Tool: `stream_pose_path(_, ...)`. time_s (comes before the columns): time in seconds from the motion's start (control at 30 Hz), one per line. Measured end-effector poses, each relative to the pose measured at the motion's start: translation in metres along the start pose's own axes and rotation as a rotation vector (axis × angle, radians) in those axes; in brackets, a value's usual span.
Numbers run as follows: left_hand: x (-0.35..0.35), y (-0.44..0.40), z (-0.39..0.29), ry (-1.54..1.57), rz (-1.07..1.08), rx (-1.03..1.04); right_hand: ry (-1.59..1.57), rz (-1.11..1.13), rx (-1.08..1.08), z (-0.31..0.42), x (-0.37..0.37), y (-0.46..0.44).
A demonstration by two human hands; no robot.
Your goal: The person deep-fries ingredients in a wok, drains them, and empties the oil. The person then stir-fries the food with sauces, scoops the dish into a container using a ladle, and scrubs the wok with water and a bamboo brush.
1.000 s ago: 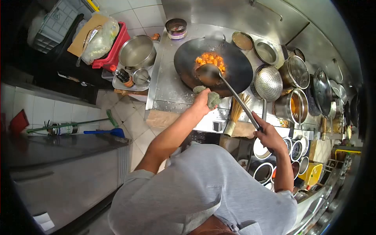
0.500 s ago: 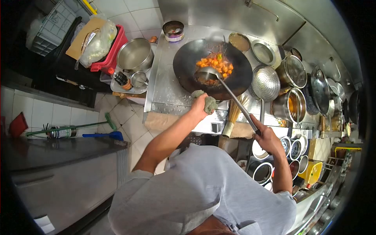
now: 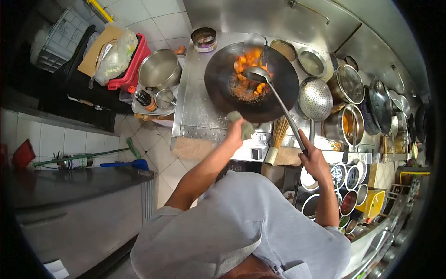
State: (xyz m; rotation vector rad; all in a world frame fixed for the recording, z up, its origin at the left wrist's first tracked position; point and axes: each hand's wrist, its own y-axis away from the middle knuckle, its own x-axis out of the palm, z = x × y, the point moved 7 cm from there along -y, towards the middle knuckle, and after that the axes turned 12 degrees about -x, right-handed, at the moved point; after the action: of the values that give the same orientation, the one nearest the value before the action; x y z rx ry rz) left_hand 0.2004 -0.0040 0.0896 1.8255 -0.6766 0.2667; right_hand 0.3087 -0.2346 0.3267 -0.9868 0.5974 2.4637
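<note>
"Start at the left, what's there?"

"Just beyond the bench's (image 3: 199,108) left edge, a tray (image 3: 160,112) carries a steel pot (image 3: 162,63) and a red-capped bottle (image 3: 145,98). On the bench itself, a labelled tin (image 3: 204,44) stands in the back left corner."

"And the left hand (image 3: 236,132)?"

"Over the front edge, its grip closed around a greyish cloth (image 3: 246,129), right at the wok's (image 3: 218,76) near rim. Whether it has the rim through the cloth, I can't tell from here."

"Where's the wok, then?"

"Set on the bench, between the front and back edges, right of the tin. The orange chunks (image 3: 251,58) inside are blurred, most of them in the far half, by the bowl of the ladle (image 3: 258,73)."

"Who has the ladle?"

"The right hand (image 3: 316,162); that grip is wrapped around the handle's end, out past the front edge."

"Anything beside it?"

"A straw brush (image 3: 278,136) lies at the front edge, just right of the cloth. Further right, a perforated strainer (image 3: 316,97) sits near the wok, then pots (image 3: 329,128) toward the bench's right end."
</note>
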Motion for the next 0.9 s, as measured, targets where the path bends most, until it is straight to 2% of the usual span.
stream_pose_path(0.03, 0.001, -0.026, -0.014, -0.008, 0.068, -0.075, -0.025, 0.014, 0.041, 0.004, -0.001, 0.002)
stream_pose_path(0.1, 0.015, -0.036, -0.033, 0.008, 0.117, -0.083, -0.073, 0.017, 0.107, -0.002, 0.003, 0.000)
stream_pose_path(0.17, 0.014, -0.034, -0.034, -0.048, -0.043, -0.181, -0.130, 0.020, 0.174, -0.020, 0.016, -0.010)
stream_pose_path(0.23, 0.013, -0.036, -0.031, -0.014, -0.051, -0.246, -0.079, -0.192, -0.065, -0.037, 0.030, -0.032)
stream_pose_path(0.27, 0.014, -0.034, -0.030, 0.019, -0.041, -0.270, 0.097, -0.301, -0.193, -0.046, 0.040, -0.040)
stream_pose_path(0.3, 0.017, -0.033, -0.029, 0.052, -0.029, -0.290, 0.142, -0.200, -0.022, -0.044, 0.048, -0.047)
stream_pose_path(0.37, 0.017, -0.033, -0.030, 0.046, -0.056, -0.238, -0.061, -0.101, 0.105, -0.040, 0.054, -0.053)
stream_pose_path(0.43, 0.013, -0.036, -0.029, 0.045, -0.086, -0.188, -0.033, -0.096, 0.062, -0.045, 0.052, -0.047)
stream_pose_path(0.5, 0.014, -0.042, -0.028, 0.057, 0.062, -0.097, -0.005, -0.081, 0.018, -0.049, 0.053, -0.034)
stream_pose_path(0.57, 0.014, -0.031, -0.018, 0.101, 0.048, -0.137, 0.074, -0.100, -0.171, -0.035, 0.044, -0.013)
stream_pose_path(0.6, 0.023, -0.016, -0.018, 0.136, 0.042, -0.174, -0.011, -0.049, -0.183, -0.028, 0.031, -0.004)
stream_pose_path(0.63, 0.032, 0.003, -0.020, 0.138, 0.041, -0.172, -0.180, 0.086, 0.021, -0.018, 0.017, 0.006)
stream_pose_path(0.7, 0.042, 0.040, -0.017, 0.093, -0.022, -0.270, -0.216, 0.238, 0.161, -0.002, 0.000, 0.015)
stream_pose_path(0.77, 0.037, 0.039, -0.013, 0.078, -0.007, -0.258, -0.141, 0.258, 0.162, -0.006, 0.004, 0.003)
stream_pose_path(0.83, 0.009, 0.003, 0.001, 0.053, 0.001, -0.112, -0.002, 0.138, -0.042, -0.024, 0.016, -0.021)
stream_pose_path(0.9, -0.028, -0.042, 0.043, 0.043, 0.032, -0.026, 0.201, 0.045, -0.139, -0.043, 0.031, -0.037)
